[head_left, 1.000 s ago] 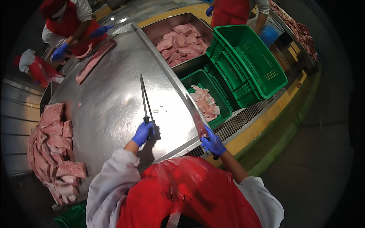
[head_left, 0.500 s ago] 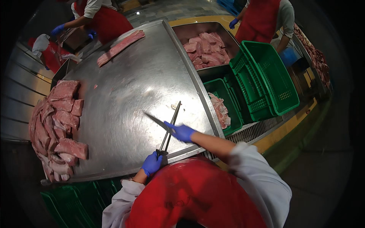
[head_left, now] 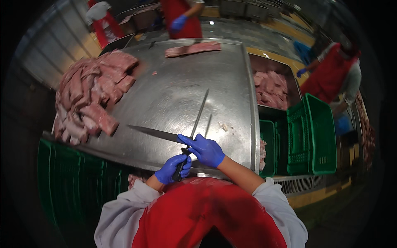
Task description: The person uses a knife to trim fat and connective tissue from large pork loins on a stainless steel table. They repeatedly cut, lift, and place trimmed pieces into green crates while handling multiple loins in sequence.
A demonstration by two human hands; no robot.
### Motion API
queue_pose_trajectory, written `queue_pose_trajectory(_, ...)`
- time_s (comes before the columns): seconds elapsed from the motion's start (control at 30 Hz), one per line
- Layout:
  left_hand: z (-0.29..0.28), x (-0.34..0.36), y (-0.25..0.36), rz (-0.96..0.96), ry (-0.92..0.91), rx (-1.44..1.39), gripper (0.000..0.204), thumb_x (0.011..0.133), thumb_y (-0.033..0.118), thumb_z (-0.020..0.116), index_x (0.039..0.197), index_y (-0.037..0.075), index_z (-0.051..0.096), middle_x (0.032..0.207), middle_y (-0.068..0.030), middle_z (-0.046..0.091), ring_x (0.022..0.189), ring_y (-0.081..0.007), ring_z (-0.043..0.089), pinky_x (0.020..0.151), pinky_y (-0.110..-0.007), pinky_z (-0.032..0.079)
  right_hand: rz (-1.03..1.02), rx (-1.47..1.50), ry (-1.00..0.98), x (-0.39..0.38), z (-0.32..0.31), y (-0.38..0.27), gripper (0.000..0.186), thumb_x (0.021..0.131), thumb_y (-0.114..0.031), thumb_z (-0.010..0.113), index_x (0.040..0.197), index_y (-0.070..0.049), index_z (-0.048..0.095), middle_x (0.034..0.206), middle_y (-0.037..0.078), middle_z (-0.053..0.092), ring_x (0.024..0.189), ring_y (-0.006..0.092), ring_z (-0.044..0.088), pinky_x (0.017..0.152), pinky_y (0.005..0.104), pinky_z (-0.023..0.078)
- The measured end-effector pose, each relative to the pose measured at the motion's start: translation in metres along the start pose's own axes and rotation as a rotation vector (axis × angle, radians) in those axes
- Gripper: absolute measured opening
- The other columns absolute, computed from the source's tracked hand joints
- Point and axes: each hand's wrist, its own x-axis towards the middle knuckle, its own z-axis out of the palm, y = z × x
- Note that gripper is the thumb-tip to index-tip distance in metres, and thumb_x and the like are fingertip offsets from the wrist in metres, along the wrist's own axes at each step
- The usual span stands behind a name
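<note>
In blue gloves, my left hand [head_left: 173, 169] is wrapped round the black handle of a sharpening steel [head_left: 201, 111], whose rod points up and away over the table. My right hand [head_left: 202, 149] grips a knife [head_left: 155, 132], its index finger stretched along the blade and its handle hidden in the palm. The blade points left and crosses the rod low, near the guard. Both tools are held above the metal table [head_left: 165, 95]. At the table's left lies a heap of raw meat slabs [head_left: 89, 91]. One long meat strip [head_left: 192, 49] lies at the far edge.
Right of the table stand a metal bin of meat pieces [head_left: 271, 89] and green crates [head_left: 322, 136], one tilted. More green crates [head_left: 70, 177] are below the table's left front. Co-workers in red aprons stand beyond the table and at right [head_left: 333, 72].
My view has swung left. The knife has come down the steel toward its guard, and my two hands are closer together.
</note>
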Motion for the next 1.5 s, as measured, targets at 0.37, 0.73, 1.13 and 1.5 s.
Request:
queue_pose_trajectory(0.37, 0.02, -0.102, 0.08, 0.513, 0.576, 1.801, 0.026, 0.093, 0.025, 0.061, 0.106, 0.003, 0.057, 0.086, -0.0243, 0.066, 0.078, -0.0453, 0.064, 0.068, -0.051, 0.052, 0.262, -0.109, 0.382, -0.159, -0.052, 0.156, 0.026, 0.102, -0.011, 0.049, 0.124, -0.001, 0.059, 0.078, 0.017, 0.066, 0.062, 0.0247, 0.064, 0.061, 0.0385, 0.052)
queue_pose_trajectory(0.73, 0.04, -0.067, 0.031, 0.501, 0.458, 1.858, 0.025, 0.095, 0.029, 0.059, 0.103, 0.005, 0.06, 0.086, -0.02, 0.069, 0.074, -0.0418, 0.067, 0.07, -0.051, 0.054, 0.421, 0.53, 0.414, -0.053, -0.037, 0.046, 0.022, 0.107, -0.018, 0.049, 0.099, 0.0, 0.059, 0.061, 0.007, 0.061, 0.049, 0.0112, 0.059, 0.044, 0.0262, 0.044)
queue_pose_trajectory(1.13, 0.052, -0.023, 0.047, 0.469, -0.055, 1.924, 0.02, 0.094, 0.026, 0.061, 0.1, 0.007, 0.06, 0.083, -0.0191, 0.065, 0.074, -0.0412, 0.065, 0.066, -0.047, 0.052, 0.811, 1.192, 0.215, -0.08, -0.069, 0.059, 0.028, 0.1, -0.037, 0.061, 0.093, -0.01, 0.055, 0.067, 0.004, 0.056, 0.047, 0.0144, 0.053, 0.044, 0.0315, 0.048)
queue_pose_trajectory(1.5, -0.052, 0.234, 0.063, 0.475, 0.331, 1.693, 0.038, 0.092, 0.03, 0.059, 0.12, 0.004, 0.06, 0.103, -0.0248, 0.069, 0.095, -0.0432, 0.067, 0.084, -0.049, 0.053, 1.009, 1.148, 0.451, -0.249, -0.018, 0.075, 0.022, 0.101, -0.024, 0.055, 0.088, -0.008, 0.052, 0.061, 0.006, 0.052, 0.043, 0.0185, 0.055, 0.039, 0.0324, 0.045)
